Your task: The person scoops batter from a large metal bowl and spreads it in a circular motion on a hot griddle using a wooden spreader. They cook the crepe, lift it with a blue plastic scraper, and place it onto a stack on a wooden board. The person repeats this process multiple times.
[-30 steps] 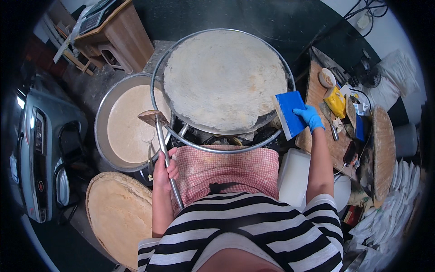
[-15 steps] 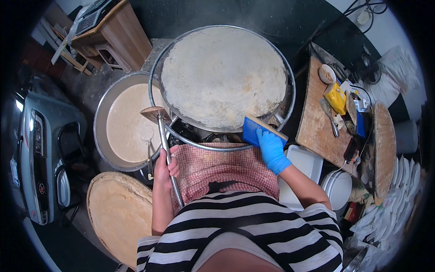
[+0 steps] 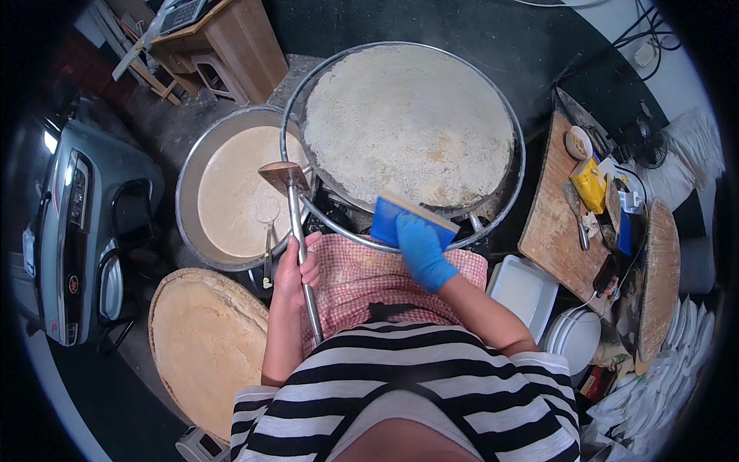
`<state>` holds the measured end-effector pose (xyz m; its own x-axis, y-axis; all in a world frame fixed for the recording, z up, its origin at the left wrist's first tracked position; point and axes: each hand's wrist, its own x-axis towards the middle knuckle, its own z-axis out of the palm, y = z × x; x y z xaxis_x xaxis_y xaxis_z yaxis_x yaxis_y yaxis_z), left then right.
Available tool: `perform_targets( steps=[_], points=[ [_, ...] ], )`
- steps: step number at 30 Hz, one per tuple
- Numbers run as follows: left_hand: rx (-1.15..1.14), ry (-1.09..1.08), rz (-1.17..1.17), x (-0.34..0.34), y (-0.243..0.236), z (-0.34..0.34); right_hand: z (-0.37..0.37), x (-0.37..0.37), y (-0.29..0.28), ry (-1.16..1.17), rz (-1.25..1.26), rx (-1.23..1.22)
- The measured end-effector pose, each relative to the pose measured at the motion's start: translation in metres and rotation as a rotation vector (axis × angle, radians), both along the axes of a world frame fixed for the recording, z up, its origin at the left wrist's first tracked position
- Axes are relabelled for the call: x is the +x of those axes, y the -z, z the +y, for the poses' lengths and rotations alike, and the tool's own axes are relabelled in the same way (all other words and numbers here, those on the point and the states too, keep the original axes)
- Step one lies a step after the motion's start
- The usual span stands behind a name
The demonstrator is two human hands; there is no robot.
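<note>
My left hand (image 3: pixel 297 271) is wrapped around the metal handle of a spreader (image 3: pixel 295 212), whose wooden head is up, near the pot's right rim. In its blue glove, my right hand (image 3: pixel 423 254) grips a blue block-shaped scraper or brush (image 3: pixel 387 221) with a tan edge. That tool is at the near edge of a large round griddle (image 3: pixel 408 123), which a metal ring surrounds. A pale, dry-looking layer covers the griddle. Left of it, a metal pot (image 3: pixel 187 192) holds beige batter (image 3: pixel 231 177), with a ladle (image 3: pixel 268 250) leaning in it.
Round thin pancakes (image 3: pixel 204 339) lie at lower left. A parked vehicle (image 3: pixel 92 223) and a wooden cabinet (image 3: pixel 242 50) stand farther left. On the right are a wooden board (image 3: pixel 550 223) with a spatula (image 3: pixel 583 231) and yellow packet (image 3: pixel 589 185), a white tray (image 3: pixel 523 285) and plastic bags (image 3: pixel 654 393).
My right hand has moved left along the griddle's near edge with the blue tool. My left hand keeps hold of the spreader. The whole view has shifted slightly.
</note>
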<state>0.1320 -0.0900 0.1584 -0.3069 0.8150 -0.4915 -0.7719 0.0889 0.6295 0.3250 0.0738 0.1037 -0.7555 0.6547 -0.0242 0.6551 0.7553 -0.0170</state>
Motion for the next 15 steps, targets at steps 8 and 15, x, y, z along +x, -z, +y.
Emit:
perform_targets(
  steps=[8, 15],
  points=[
    [0.013, 0.009, 0.05, 0.002, -0.012, 0.005, -0.018, 0.008, -0.039, -0.185, 0.135, -0.205],
    [0.136, 0.08, 0.075, 0.009, -0.008, 0.045, 0.019, 0.069, -0.103, 0.525, 1.175, -1.532]
  ],
)
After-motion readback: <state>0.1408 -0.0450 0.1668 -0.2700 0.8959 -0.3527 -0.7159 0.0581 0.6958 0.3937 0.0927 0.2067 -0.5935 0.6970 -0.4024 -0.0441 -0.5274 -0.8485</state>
